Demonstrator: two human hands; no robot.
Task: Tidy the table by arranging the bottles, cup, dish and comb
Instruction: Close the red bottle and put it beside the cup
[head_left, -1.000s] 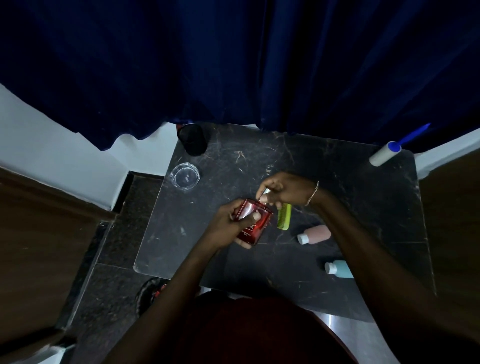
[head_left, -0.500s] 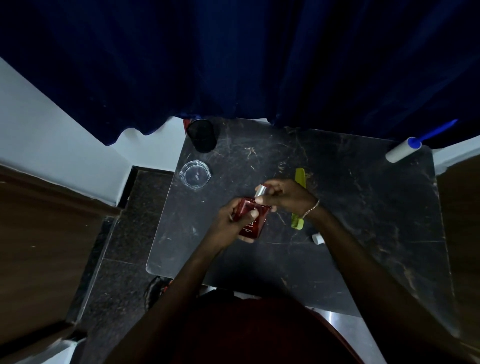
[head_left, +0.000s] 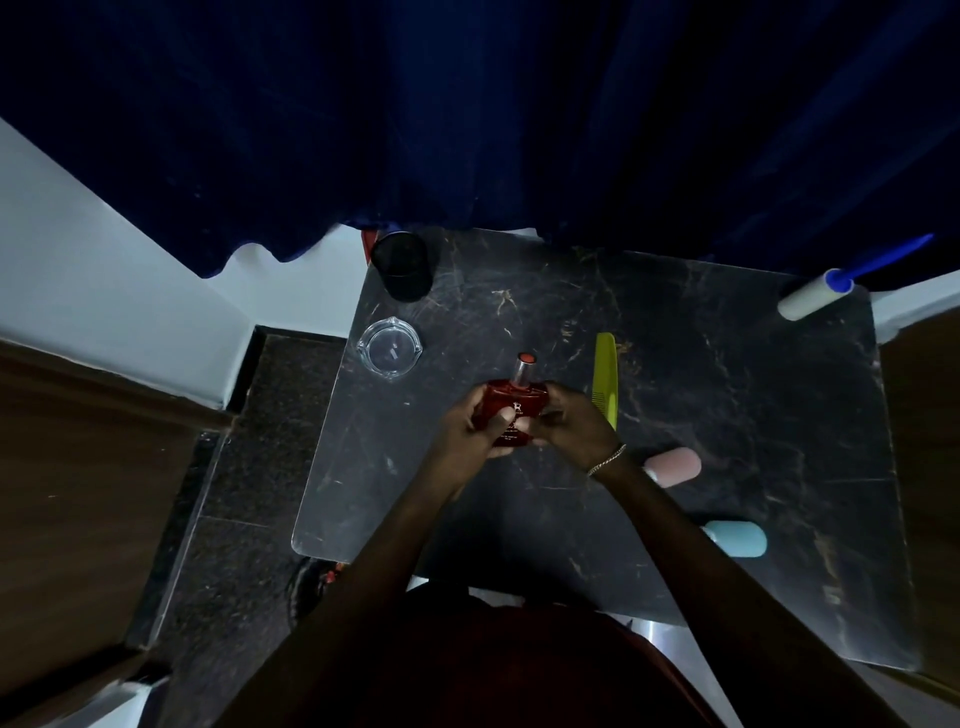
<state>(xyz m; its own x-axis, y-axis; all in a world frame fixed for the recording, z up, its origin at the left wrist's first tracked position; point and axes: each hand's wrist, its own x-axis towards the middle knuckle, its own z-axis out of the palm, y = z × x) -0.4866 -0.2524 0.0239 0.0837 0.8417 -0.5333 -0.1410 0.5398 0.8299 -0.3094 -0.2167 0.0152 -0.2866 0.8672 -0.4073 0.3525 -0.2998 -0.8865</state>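
Hands, left hand (head_left: 475, 428) and right hand (head_left: 571, 423), both clasp the red perfume bottle (head_left: 514, 410) above the marble table (head_left: 727, 415) centre, beside the green comb (head_left: 605, 376), probably steadying it upright for placement.

Red bottle (head_left: 514, 410): lower body and both sides covered by the left hand (head_left: 470, 434) and right hand (head_left: 574, 423); label text too small to read. Whether its base touches the table (head_left: 727, 415) cannot be told.

Pink bottle (head_left: 674, 466): cap end hidden behind the right forearm. Blue bottle (head_left: 740, 538): cap end likewise covered (only the rounded body shows).

Comb (head_left: 605, 376): teeth too fine to make out; near end runs just behind the right hand.

Black cup (head_left: 401, 266): inside too dark to read. A red item directly behind it is mostly hidden.

Table's far edge lost under the dark blue curtain (head_left: 467, 130).

Lint roller (head_left: 815, 293): handle tip merges into the curtain.
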